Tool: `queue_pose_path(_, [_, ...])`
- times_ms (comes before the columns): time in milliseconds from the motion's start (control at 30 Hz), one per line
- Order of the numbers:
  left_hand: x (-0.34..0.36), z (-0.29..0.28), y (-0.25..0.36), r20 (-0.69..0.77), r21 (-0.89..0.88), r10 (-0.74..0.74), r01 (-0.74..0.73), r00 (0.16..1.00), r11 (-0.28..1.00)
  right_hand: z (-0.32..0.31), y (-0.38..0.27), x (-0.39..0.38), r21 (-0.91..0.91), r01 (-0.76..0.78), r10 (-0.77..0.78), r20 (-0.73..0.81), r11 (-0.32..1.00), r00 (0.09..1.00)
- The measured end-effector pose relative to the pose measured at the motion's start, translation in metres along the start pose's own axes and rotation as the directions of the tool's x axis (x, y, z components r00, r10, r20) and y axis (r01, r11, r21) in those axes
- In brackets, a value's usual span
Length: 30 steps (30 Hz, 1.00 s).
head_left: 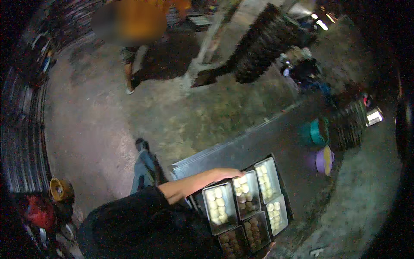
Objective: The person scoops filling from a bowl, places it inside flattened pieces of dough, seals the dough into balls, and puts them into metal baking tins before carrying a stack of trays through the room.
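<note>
A dark baking tray (274, 160) carries several metal loaf pans and is angled across the lower right. Pale dough pieces (217, 204) sit in rows in some pans; brown ones (252, 231) fill others, and the middle far pan (246, 210) has both. My left hand (226, 174) reaches across to the far edge of the tray and grips it beside the middle pan's rim, its fingertips partly hidden. Only a sliver of my right hand (270, 249) shows, closed against the near edge of the tray.
A dark metal-edged table (233, 157) lies beyond the tray, with a teal container (318, 131) and a purple container (324, 160) at its right. Stacked dark trays (26, 142) line the left. Another person (129, 69) stands farther away. A yellow round container (60, 190) is at lower left.
</note>
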<state>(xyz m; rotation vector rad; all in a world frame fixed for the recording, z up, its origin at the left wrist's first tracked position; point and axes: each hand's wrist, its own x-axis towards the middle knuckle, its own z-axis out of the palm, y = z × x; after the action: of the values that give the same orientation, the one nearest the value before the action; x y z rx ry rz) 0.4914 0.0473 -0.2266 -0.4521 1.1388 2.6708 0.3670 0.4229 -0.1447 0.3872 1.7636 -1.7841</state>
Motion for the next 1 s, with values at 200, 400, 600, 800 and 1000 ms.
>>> queue_pose_path(200, [-0.009, 0.008, -0.005, -0.123, 0.044, 0.004, 0.001, 0.992, 0.999, -0.004, 0.002, 0.002, -0.001, -0.021, 0.021, 0.103, 1.0, 0.994])
queue_pose_path(400, [-0.09, 0.11, -0.007, -0.283, 0.111, 0.423, -0.408, 0.861, 0.906, -0.059, -0.008, 0.037, 0.05, -0.028, 0.014, 0.252, 0.998, 0.968])
queue_pose_path(600, [-0.046, 0.105, -0.086, -0.664, 0.464, 0.406, -0.08, 0.628, 0.882, -0.092, -0.012, 0.119, 0.034, -0.066, 0.036, 0.554, 0.997, 0.832])
queue_pose_path(800, [-0.023, 0.159, -0.139, -0.772, 0.587, 0.566, -0.02, 0.29, 0.81, -0.106, -0.018, 0.302, -0.072, 0.063, 0.008, 0.717, 0.995, 0.697])
queue_pose_path(1000, [0.021, 0.171, -0.181, -0.825, 0.554, 0.562, -0.108, 0.066, 0.826, -0.051, -0.046, 0.341, -0.138, 0.109, 0.055, 0.832, 0.984, 0.553])
